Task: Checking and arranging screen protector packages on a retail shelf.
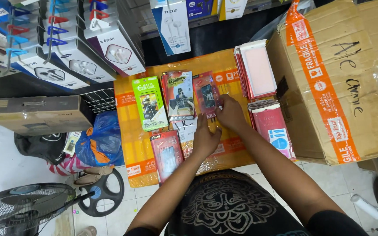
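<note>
Flat screen-protector packets lie in stacks on a yellow taped package point(130, 131) that serves as a table. My right hand point(229, 114) grips the lower edge of a dark red packet point(206, 94) in the middle row. My left hand point(205, 139) rests palm down just below it, on white packets point(184, 129). A green packet point(149, 102) and a red-and-grey packet point(179, 95) lie to the left. Another red packet point(167, 153) sits near the front edge.
A big cardboard box point(341, 83) with orange tape stands at the right, with pink packet stacks point(259, 70) and red packets point(274, 126) beside it. Earphone boxes point(115, 50) hang on a rack at the back left. A fan point(23, 209), a blue bag point(101, 140) and a flat brown box point(32, 113) are at the left.
</note>
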